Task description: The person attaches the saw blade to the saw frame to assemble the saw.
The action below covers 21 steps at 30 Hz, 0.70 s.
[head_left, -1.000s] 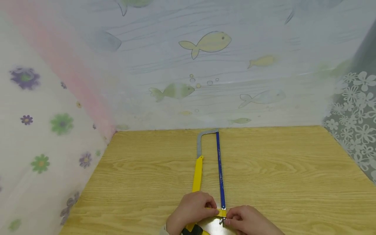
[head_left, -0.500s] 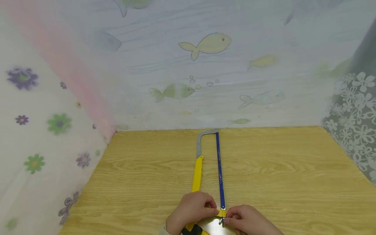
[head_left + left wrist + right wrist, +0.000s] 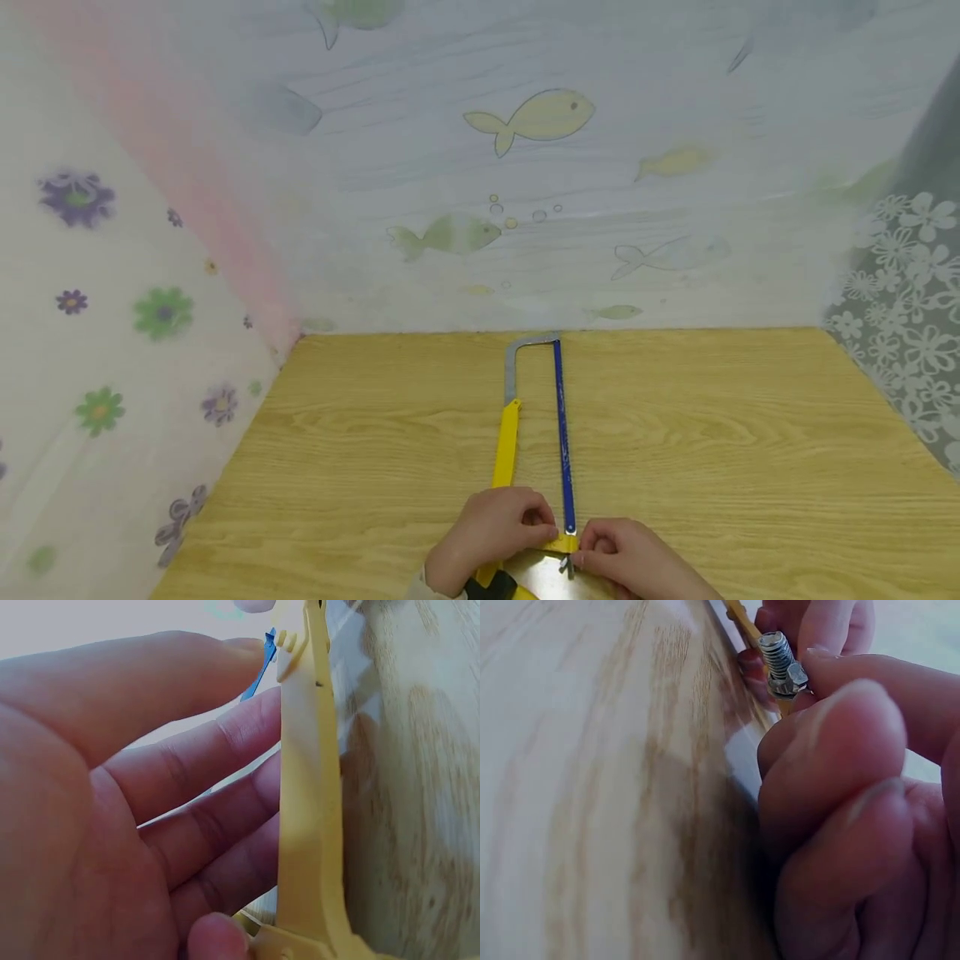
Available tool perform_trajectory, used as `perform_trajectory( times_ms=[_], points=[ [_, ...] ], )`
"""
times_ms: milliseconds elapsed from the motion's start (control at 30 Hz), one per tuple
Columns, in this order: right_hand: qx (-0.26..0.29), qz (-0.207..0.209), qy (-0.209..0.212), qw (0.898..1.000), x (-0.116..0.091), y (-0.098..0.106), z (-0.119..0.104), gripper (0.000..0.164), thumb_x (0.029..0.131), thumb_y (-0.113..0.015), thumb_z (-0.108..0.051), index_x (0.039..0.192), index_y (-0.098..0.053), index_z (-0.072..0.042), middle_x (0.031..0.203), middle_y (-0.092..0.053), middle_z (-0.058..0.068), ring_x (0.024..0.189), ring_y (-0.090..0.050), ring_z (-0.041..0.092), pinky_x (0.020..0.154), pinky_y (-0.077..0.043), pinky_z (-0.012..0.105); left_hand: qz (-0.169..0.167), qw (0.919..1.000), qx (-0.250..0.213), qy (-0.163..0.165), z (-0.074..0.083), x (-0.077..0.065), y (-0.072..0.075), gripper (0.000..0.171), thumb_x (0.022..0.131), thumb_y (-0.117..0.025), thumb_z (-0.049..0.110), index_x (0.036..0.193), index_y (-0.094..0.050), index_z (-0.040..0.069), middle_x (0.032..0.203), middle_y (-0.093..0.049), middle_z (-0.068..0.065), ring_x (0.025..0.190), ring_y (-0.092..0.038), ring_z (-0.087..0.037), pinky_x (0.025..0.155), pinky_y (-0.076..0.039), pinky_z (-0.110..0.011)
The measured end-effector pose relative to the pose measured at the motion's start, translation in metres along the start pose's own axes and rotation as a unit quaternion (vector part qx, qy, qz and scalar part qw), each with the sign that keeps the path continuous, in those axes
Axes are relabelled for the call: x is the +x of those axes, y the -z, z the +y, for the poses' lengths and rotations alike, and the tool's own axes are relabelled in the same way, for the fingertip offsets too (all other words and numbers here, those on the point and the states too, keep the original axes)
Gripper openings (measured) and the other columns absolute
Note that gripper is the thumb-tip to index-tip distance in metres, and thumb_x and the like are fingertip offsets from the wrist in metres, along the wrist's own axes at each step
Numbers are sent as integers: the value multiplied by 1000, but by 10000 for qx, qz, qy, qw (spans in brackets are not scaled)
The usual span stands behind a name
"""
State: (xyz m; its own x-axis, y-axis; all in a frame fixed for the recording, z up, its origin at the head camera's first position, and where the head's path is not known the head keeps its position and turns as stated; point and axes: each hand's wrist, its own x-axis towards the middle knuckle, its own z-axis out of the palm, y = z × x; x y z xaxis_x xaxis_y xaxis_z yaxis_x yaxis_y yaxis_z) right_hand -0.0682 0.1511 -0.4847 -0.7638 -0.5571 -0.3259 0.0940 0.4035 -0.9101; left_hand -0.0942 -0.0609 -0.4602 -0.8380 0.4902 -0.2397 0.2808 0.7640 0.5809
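A hacksaw (image 3: pixel 506 446) with a yellow frame and a grey metal front bow lies on the wooden tabletop, pointing away from me. Its blue blade (image 3: pixel 564 442) runs along the right side. My left hand (image 3: pixel 495 527) grips the yellow frame at the near end, thumb by the blade's near end; the left wrist view shows the fingertips against the flat yellow bar (image 3: pixel 304 795). With thumb and forefinger my right hand (image 3: pixel 633 552) pinches the wing nut (image 3: pixel 796 676) on the threaded bolt (image 3: pixel 775 649) behind the blade. The rest of the handle is partly hidden beneath my left hand and the frame edge.
The wood-grain tabletop (image 3: pixel 712 433) reaches back to a wall (image 3: pixel 420 167) painted with fish. A flower-patterned wall (image 3: pixel 45 350) stands at the left and a white-flowered grey curtain-like surface (image 3: pixel 900 275) at the right. The hacksaw's front almost meets the back wall.
My right fingers shift slightly at the wing nut, with a little more bend in the forefinger. The hacksaw and left hand stay nearly in place; the head view tilts slightly.
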Motion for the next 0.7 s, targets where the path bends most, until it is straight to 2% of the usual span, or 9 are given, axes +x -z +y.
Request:
perform_trajectory(
  times_ms=[300,533,600,700],
  points=[
    [305,-112,105,9994,-2,3,7,26,87,-55,-34,83,-60,-9,55,-47,-3,40,-38,9,37,-29,22,-66,9982,-582,-103,-3,1,0,14,82,-58,42,82,-63,30,72,-54,21,64,-47,1,62,-37,-22],
    [958,-730,549,9912,-1,13,12,24,92,-48,-24,95,-58,-3,64,-56,1,46,-46,8,41,-40,22,42,9960,-864,-207,-9,1,2,14,82,-58,42,84,-64,29,73,-55,21,64,-48,1,61,-38,-21],
    [952,-788,608,9905,-2,16,12,23,93,-47,-23,98,-58,-4,67,-57,3,49,-49,10,44,-42,24,47,9953,-949,-177,-10,2,1,14,82,-58,42,84,-64,29,73,-56,20,65,-48,1,62,-38,-22],
    [702,-603,637,9937,-5,21,10,24,93,-47,-24,103,-59,-5,71,-59,6,55,-53,13,49,-45,28,52,9940,-1084,-97,-13,3,-1,13,82,-58,42,84,-64,30,73,-56,19,65,-49,0,62,-39,-22]
  ],
)
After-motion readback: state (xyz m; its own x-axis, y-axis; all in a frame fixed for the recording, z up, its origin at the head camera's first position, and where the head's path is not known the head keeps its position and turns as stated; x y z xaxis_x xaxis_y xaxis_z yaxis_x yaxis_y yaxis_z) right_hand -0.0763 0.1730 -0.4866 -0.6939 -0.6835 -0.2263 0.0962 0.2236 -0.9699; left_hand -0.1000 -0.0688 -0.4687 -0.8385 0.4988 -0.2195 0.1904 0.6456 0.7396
